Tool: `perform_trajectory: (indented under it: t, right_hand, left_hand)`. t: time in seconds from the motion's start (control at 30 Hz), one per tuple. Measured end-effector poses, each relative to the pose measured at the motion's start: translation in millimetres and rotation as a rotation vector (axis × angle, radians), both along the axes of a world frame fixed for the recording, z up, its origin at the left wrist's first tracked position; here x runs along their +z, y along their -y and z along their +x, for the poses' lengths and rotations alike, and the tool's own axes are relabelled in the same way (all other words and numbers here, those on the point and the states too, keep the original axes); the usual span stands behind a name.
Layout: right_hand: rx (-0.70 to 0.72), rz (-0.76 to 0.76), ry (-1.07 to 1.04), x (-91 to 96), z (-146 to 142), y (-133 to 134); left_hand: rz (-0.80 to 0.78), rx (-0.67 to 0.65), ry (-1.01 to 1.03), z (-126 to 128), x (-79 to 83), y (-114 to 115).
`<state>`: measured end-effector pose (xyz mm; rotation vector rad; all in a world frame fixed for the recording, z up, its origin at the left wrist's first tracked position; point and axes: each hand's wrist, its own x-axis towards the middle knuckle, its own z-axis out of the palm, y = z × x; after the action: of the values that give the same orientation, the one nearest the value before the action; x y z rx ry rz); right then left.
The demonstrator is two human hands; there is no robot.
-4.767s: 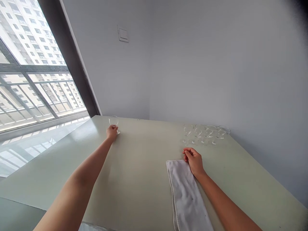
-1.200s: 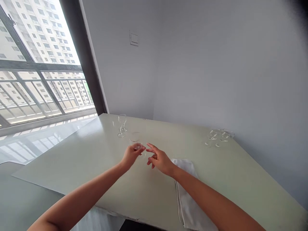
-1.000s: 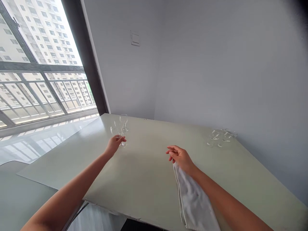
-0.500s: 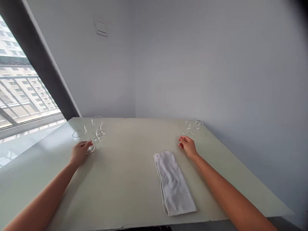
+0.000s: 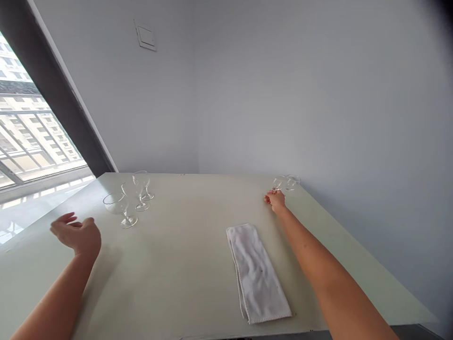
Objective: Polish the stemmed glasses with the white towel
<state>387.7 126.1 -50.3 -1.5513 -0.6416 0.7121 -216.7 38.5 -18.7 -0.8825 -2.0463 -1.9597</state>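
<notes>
My left hand (image 5: 78,234) is off the table's left part with its fingers loosely bent and apart, holding nothing. Just right of it stands a clear stemmed glass (image 5: 116,204), upright and apart from the hand. Behind that glass are more clear stemmed glasses (image 5: 141,182), close together. At the far right, my right hand (image 5: 276,199) has its fingers closed at the lower part of a clear glass (image 5: 278,182). The fingertips and the glass's foot are partly hidden. Another clear glass (image 5: 292,181) stands right beside it.
A folded white cloth (image 5: 260,276) lies on the pale table (image 5: 177,264), left of my right forearm. Grey walls (image 5: 283,85) border the far and right sides. A window (image 5: 31,127) with a railing outside is at the left.
My left hand has let go of the front left glass and moved left and toward me. The right hand has reached forward to the glasses at the right.
</notes>
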Motion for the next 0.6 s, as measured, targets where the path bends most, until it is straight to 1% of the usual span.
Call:
perform_trajectory:
  t: [0.1,0.17,0.27,0.3,0.33,0.37,0.4,0.43,0.5,0.53,0.6]
  right_hand:
    - [0.007,0.005,0.009,1.7,-11.8,0.5]
    - [0.023,0.02,0.018,4.0,-24.4,4.8]
    - [0.118,0.069,0.029,12.5,-54.7,17.6]
    - [0.171,0.089,0.029,17.2,-68.6,24.0]
    - [0.232,0.11,0.026,23.0,-84.6,31.8]
    - [0.304,0.131,0.021,29.7,-102.2,41.2]
    - [0.381,0.151,0.014,37.0,-121.2,52.2]
    - [0.471,0.17,0.006,44.8,-140.9,64.6]
    - [0.702,0.223,-0.015,59.6,-179.8,92.2]
    - [0.803,0.238,-0.017,65.8,-197.6,106.3]
    - [0.961,0.234,-0.031,74.2,-226.6,131.7]
  left_hand:
    - [0.168,0.028,-0.142,3.8,9.6,7.8]
    - [0.223,-0.01,-0.186,10.9,18.4,10.2]
    - [0.223,-0.06,-0.176,28.9,35.0,13.5]
    - [0.196,-0.085,-0.16,37.8,40.3,15.7]
    - [0.149,-0.14,-0.133,48.8,44.9,18.9]
    - [0.1,-0.22,-0.102,62.0,48.3,23.0]
    - [0.031,-0.34,-0.072,77.5,50.3,28.0]
    - [-0.042,-0.521,-0.033,94.8,50.9,33.8]
    - [-0.171,-0.869,0.027,132.8,48.5,47.0]
    - [-0.235,-1.003,0.049,151.8,46.2,53.9]
    - [-0.359,-1.179,0.076,185.1,41.5,67.2]
